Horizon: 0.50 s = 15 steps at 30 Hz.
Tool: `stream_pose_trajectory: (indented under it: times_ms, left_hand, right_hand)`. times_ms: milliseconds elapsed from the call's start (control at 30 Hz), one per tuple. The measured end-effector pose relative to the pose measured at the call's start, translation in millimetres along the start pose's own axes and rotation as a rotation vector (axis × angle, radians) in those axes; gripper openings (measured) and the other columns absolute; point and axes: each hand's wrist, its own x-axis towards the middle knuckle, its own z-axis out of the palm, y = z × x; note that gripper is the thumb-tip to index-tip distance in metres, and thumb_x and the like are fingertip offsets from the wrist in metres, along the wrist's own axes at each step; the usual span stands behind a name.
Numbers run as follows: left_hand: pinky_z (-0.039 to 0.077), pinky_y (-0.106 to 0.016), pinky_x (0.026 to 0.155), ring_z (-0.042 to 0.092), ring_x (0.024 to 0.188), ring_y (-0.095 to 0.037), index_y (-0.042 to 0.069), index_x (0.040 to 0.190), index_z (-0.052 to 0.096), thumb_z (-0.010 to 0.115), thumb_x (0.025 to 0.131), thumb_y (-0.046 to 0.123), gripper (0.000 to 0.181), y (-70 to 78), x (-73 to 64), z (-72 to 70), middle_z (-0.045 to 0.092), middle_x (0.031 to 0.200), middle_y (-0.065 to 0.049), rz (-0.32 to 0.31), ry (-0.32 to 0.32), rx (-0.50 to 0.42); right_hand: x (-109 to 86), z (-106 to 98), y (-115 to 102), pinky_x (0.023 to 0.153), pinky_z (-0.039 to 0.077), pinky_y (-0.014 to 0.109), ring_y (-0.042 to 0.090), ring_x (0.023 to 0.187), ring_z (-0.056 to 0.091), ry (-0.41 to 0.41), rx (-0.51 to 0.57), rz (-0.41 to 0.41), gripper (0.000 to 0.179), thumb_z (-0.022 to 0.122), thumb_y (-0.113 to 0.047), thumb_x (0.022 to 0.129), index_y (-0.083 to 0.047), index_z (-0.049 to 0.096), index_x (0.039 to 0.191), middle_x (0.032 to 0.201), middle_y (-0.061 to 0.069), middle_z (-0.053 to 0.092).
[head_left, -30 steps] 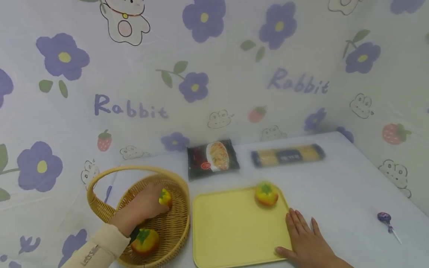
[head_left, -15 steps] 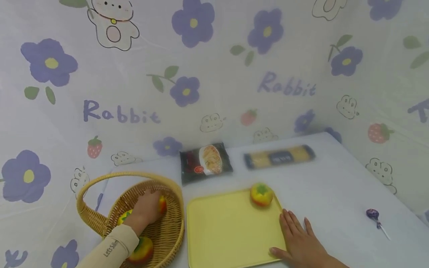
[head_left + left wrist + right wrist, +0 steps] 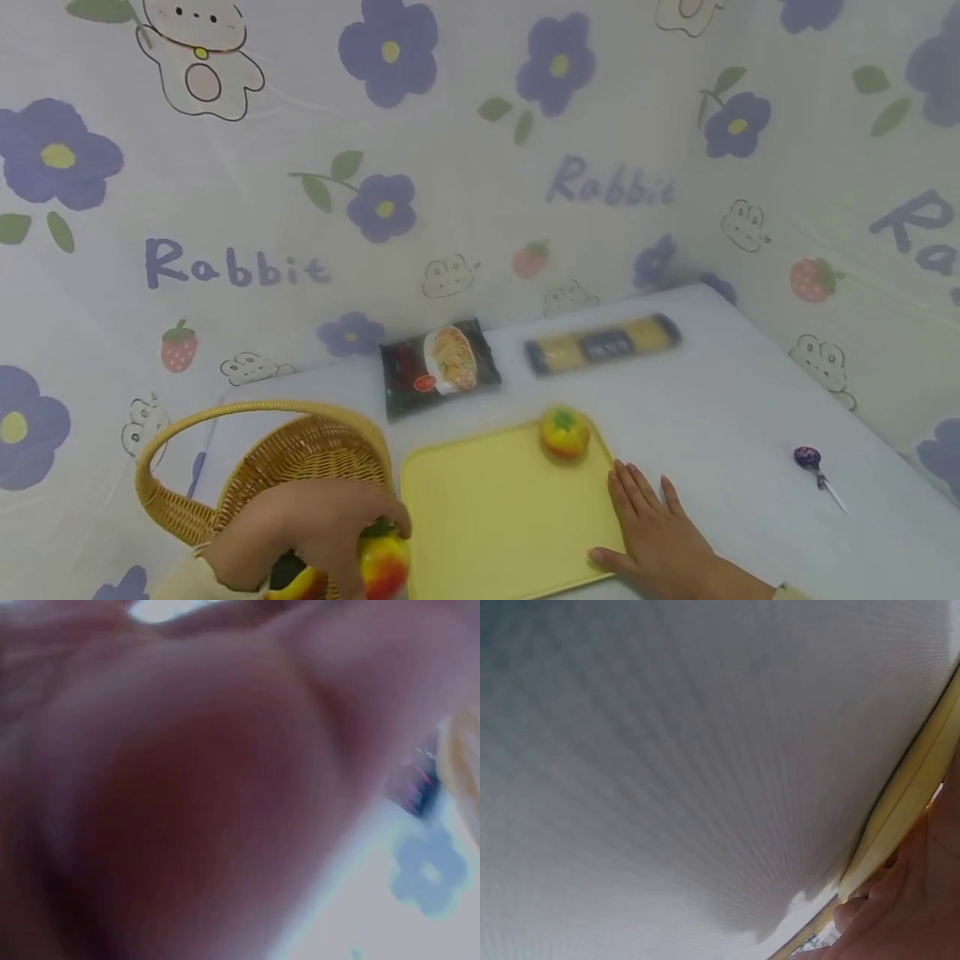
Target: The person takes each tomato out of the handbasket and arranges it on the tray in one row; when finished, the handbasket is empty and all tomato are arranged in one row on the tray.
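Head view: left hand point(image 3: 322, 521) grips fruit point(image 3: 385, 568); straight-fingered right hand point(image 3: 662, 531) touches tray point(image 3: 506, 517).

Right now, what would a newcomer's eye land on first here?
Probably the pale yellow tray, lower center of the head view, with a red-and-yellow fruit in its far right corner. Next, lower left, the left hand grips a similar fruit at the right side of the wicker basket.
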Motion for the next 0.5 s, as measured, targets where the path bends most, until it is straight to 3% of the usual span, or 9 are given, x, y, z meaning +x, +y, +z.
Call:
stream_pose_trajectory:
  times_ms: [100,200,367,500]
  left_hand:
    - [0.045,-0.023,0.082,0.05,0.089,-0.004,0.027,0.112,0.065,0.087,0.062,0.016,0.056,29.4,21.5,-1.5,0.055,0.101,0.015,0.155,0.041,0.023]
    - [0.046,-0.023,0.08,0.05,0.09,-0.008,0.016,0.118,0.064,0.088,0.061,0.016,0.061,45.8,57.8,2.1,0.055,0.102,0.005,0.217,0.161,0.053]
    - [0.048,-0.027,0.077,0.051,0.087,-0.015,0.009,0.118,0.063,0.089,0.06,0.016,0.064,52.0,109.5,14.5,0.054,0.101,-0.004,0.189,0.397,0.047]
    - [0.048,-0.033,0.076,0.051,0.084,-0.02,0.008,0.114,0.064,0.089,0.059,0.015,0.061,49.5,134.1,20.6,0.053,0.098,-0.007,0.14,0.546,-0.001]
  right_hand:
    - [-1.1,-1,-1,0.109,0.011,0.068,0.039,0.145,0.019,0.013,-0.005,-0.005,0.096,0.049,-0.068,0.086,0.005,0.029,0.147,0.157,0.021,0.02]
    - [-1.4,-1,-1,0.11,0.012,0.067,0.038,0.145,0.021,0.032,-0.005,-0.009,0.096,0.049,-0.068,0.086,0.005,0.031,0.147,0.157,0.021,0.021]
    - [-0.8,1,1,0.11,0.014,0.065,0.037,0.145,0.02,0.028,-0.022,-0.001,0.096,0.048,-0.069,0.086,0.004,0.031,0.147,0.157,0.02,0.021]
    - [-1.6,0,3,0.11,0.013,0.065,0.037,0.146,0.019,0.008,-0.017,0.005,0.096,0.047,-0.068,0.087,0.004,0.029,0.148,0.157,0.021,0.02]
